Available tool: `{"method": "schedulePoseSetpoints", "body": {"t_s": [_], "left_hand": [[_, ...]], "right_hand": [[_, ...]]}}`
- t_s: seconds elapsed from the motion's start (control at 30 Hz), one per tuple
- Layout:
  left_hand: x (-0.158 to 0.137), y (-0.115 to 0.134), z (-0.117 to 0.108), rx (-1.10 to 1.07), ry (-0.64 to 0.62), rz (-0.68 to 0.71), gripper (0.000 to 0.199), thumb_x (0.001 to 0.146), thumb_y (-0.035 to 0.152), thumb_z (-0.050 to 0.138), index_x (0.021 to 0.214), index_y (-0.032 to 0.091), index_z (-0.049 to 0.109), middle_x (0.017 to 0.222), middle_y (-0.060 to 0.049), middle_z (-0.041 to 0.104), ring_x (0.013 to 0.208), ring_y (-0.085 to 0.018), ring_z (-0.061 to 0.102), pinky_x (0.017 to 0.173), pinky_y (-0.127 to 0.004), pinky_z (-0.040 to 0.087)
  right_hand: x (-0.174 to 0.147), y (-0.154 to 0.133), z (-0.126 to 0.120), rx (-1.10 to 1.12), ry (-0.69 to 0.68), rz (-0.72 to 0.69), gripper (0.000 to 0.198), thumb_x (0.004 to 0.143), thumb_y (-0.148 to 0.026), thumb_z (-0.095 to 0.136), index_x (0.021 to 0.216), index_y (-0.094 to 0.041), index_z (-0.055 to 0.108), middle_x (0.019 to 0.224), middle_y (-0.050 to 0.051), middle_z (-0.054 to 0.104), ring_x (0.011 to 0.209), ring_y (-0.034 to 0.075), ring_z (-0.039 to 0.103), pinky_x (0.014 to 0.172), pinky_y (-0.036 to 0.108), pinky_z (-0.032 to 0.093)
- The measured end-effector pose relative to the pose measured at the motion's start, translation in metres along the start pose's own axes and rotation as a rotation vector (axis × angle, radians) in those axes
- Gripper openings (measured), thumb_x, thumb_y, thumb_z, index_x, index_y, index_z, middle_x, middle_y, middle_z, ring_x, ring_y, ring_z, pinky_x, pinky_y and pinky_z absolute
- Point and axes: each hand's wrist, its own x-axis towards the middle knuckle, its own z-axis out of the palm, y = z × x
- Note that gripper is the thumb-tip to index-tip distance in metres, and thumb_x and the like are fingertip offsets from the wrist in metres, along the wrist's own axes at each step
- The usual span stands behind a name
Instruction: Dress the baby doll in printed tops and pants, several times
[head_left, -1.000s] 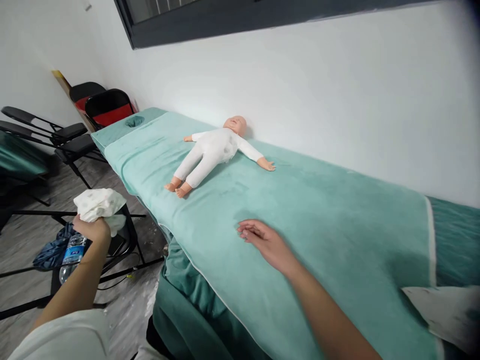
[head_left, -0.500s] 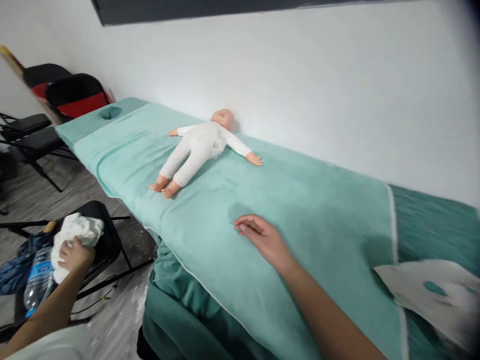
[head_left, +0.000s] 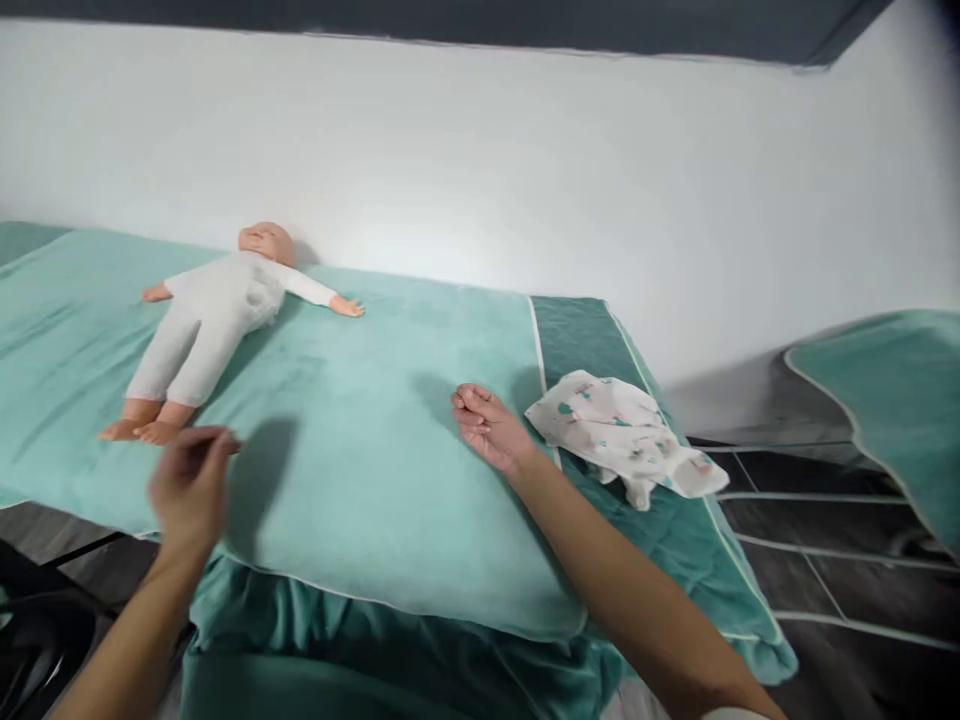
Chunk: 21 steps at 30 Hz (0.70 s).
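Note:
A baby doll [head_left: 217,310] in a white long-sleeved suit lies on its back on the light green bed cover [head_left: 397,480], arms spread and feet towards me. My left hand [head_left: 191,490] hovers just in front of the doll's feet, fingers curled in and slightly blurred; nothing shows in it. Over the middle of the cover is my right hand [head_left: 491,425], fingers and thumb drawn together, no object visible between them. Right of it, a crumpled white baby garment [head_left: 607,425] with small green and pink prints rests across the darker green end of the bed.
Behind the bed runs a white wall [head_left: 450,160] with a dark panel [head_left: 420,25] at its top. A green cloth-covered piece [head_left: 892,390] and pale metal bars [head_left: 825,500] stand at right. A black chair [head_left: 45,620] is partly visible at lower left.
My view has swung right. My left hand has left the white cloth on the chair and come over the bed. My right hand's fingers have curled in more.

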Motion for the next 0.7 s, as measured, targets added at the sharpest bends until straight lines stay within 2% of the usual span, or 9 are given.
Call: {"method": "schedulePoseSetpoints", "body": {"t_s": [0.07,0.1,0.17,0.23,0.3,0.43,0.7], "left_hand": [[-0.014,0.039,0.061,-0.118,-0.333,0.028,0.021,0.081,0.044,0.075,0.088,0.024,0.071,0.078,0.003,0.072,0.077,-0.017,0.068,0.079,-0.033,0.057],[-0.02,0.056,0.088,-0.188,-0.444,0.044,0.022,0.082,0.044,0.074,0.086,0.023,0.072,0.076,0.001,0.072,0.075,-0.017,0.068,0.076,-0.032,0.056],[-0.031,0.084,0.137,-0.289,-0.693,0.064,0.026,0.084,0.046,0.074,0.087,0.02,0.074,0.081,-0.002,0.075,0.077,-0.017,0.069,0.079,-0.032,0.057],[-0.039,0.104,0.176,-0.405,-0.844,0.022,0.031,0.083,0.048,0.075,0.097,0.02,0.077,0.088,-0.004,0.078,0.08,-0.017,0.071,0.083,-0.033,0.058],[-0.043,0.114,0.203,-0.49,-0.954,0.001,0.035,0.082,0.048,0.076,0.102,0.019,0.078,0.095,-0.006,0.079,0.086,-0.018,0.073,0.088,-0.034,0.058],[-0.045,0.113,0.229,-0.563,-1.026,0.016,0.03,0.084,0.044,0.076,0.1,0.019,0.081,0.102,-0.008,0.08,0.093,-0.019,0.073,0.091,-0.033,0.058],[-0.045,0.098,0.226,-0.559,-0.978,-0.021,0.021,0.087,0.038,0.076,0.092,0.019,0.081,0.093,-0.006,0.078,0.081,-0.014,0.071,0.082,-0.028,0.058]], "right_hand": [[-0.001,-0.004,-0.005,0.058,0.013,-0.046,0.034,0.063,-0.027,0.096,0.072,-0.017,0.065,0.07,-0.006,0.061,0.051,-0.001,0.045,0.04,0.005,0.037],[-0.001,-0.005,-0.006,0.076,0.02,-0.067,0.033,0.062,-0.026,0.097,0.073,-0.018,0.067,0.071,-0.005,0.063,0.054,0.0,0.051,0.045,0.005,0.043],[-0.001,-0.008,-0.006,0.076,0.041,-0.115,0.032,0.06,-0.026,0.098,0.075,-0.019,0.071,0.075,-0.004,0.07,0.062,0.003,0.062,0.056,0.008,0.053],[-0.001,-0.01,-0.006,0.047,0.071,-0.184,0.031,0.059,-0.026,0.098,0.078,-0.02,0.075,0.08,-0.002,0.074,0.07,0.006,0.069,0.066,0.011,0.059],[-0.001,-0.012,-0.007,0.022,0.096,-0.253,0.027,0.062,-0.027,0.096,0.079,-0.02,0.076,0.084,0.0,0.077,0.076,0.008,0.072,0.073,0.013,0.061],[0.0,-0.015,-0.007,0.018,0.135,-0.324,0.02,0.068,-0.028,0.092,0.079,-0.022,0.077,0.087,0.0,0.078,0.081,0.01,0.073,0.08,0.019,0.062],[0.001,-0.011,-0.006,-0.044,0.199,-0.35,0.02,0.071,-0.032,0.09,0.082,-0.024,0.076,0.093,0.001,0.08,0.084,0.012,0.075,0.083,0.025,0.062]]}}
